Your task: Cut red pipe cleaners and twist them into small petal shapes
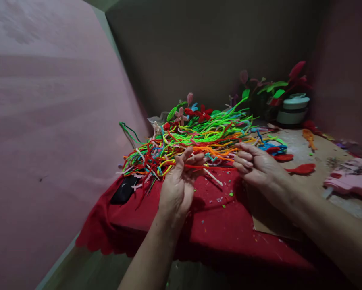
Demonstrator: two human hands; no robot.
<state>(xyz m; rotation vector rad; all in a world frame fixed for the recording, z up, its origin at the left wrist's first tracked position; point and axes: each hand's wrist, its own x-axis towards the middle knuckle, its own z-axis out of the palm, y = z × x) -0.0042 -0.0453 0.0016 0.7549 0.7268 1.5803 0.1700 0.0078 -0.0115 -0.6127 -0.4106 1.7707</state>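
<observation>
A red pipe cleaner [219,167] runs nearly level between my two hands, above the red tablecloth. My left hand [179,183] holds it near its left part, thumb and curled fingers closed round it. At its other end my right hand [258,165] has its fingers closed on it; the fingertips partly hide that end. Just behind both hands lies a big loose pile of pipe cleaners [205,135], mostly green, orange, red and yellow. A white pipe cleaner [213,177] sticks out of the pile towards me.
A black phone [125,190] lies at the table's left edge. On the right, a cardboard sheet [270,215] bears red petal shapes [302,169] and a pink glue gun [350,183]. Pipe-cleaner flowers [203,114] and a lidded container [294,110] stand at the back. Walls close in around the table.
</observation>
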